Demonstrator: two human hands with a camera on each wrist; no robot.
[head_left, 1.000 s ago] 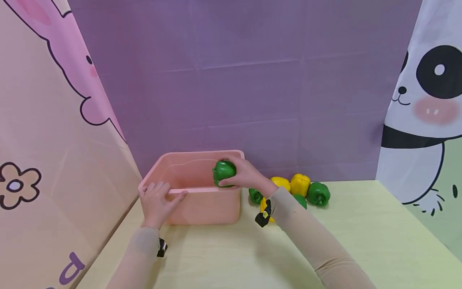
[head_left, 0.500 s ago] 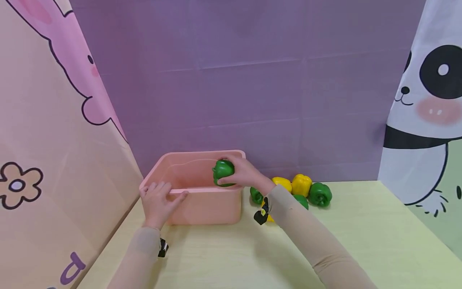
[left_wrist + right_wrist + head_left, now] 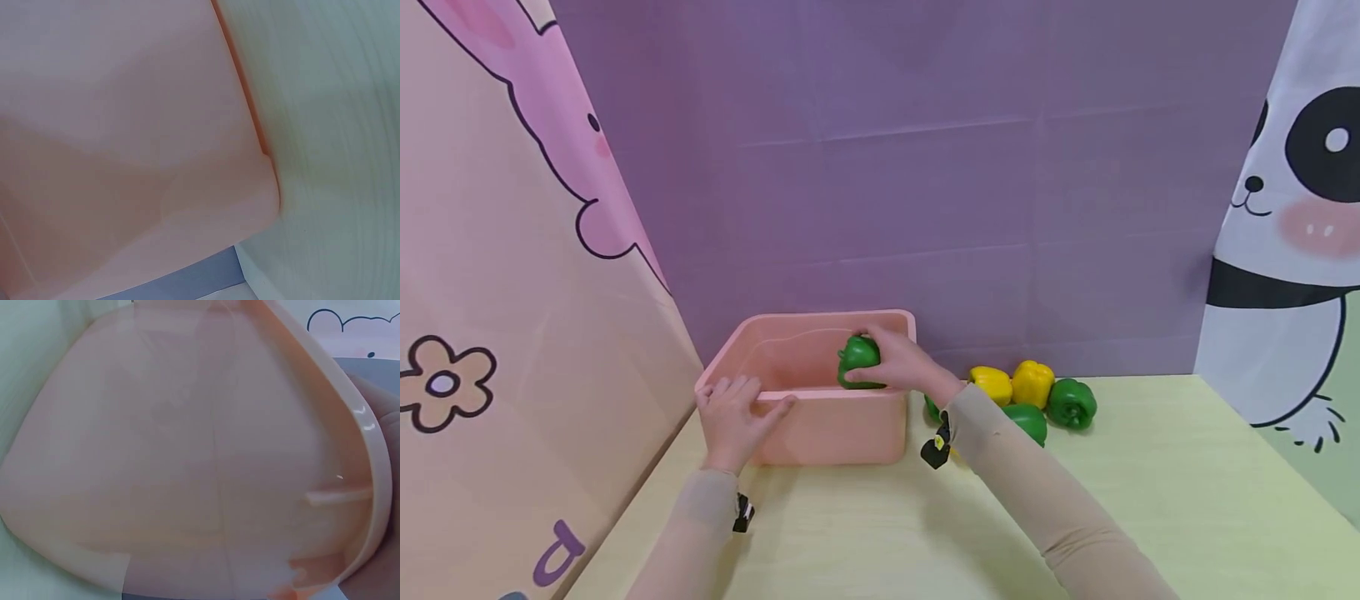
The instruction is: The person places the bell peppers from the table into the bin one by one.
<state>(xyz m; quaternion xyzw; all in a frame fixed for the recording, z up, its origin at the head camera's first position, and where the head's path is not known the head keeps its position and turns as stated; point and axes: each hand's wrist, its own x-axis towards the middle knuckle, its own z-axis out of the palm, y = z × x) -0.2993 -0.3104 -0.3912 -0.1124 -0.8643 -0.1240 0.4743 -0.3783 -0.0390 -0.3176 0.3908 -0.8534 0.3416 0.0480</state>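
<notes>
A pink plastic bin (image 3: 827,429) stands against the back cloth. At its front left corner my left hand (image 3: 730,421) grips the rim, fingers over the edge and thumb along the front wall. My right hand (image 3: 904,360) reaches over the right end and holds a green bell pepper (image 3: 856,358) between thumb and fingers, just inside the opening. The bin's lower inside is hidden behind its front wall. Only the bin's outer wall (image 3: 144,131) and the table show in the left wrist view. In the right wrist view, part of the right hand (image 3: 381,437) appears behind the bin's rim (image 3: 378,462).
Right of the bin lies a group of bell peppers: a yellow one (image 3: 991,385), another yellow one (image 3: 1032,383), a green one (image 3: 1072,404) and more partly hidden by the right forearm (image 3: 1030,483). Purple cloth (image 3: 880,192) hangs behind the pale wooden table (image 3: 850,533).
The right hand has brought the green bell pepper slightly left and lower within the bin's opening. The left hand keeps its hold on the rim. The head view has shifted slightly.
</notes>
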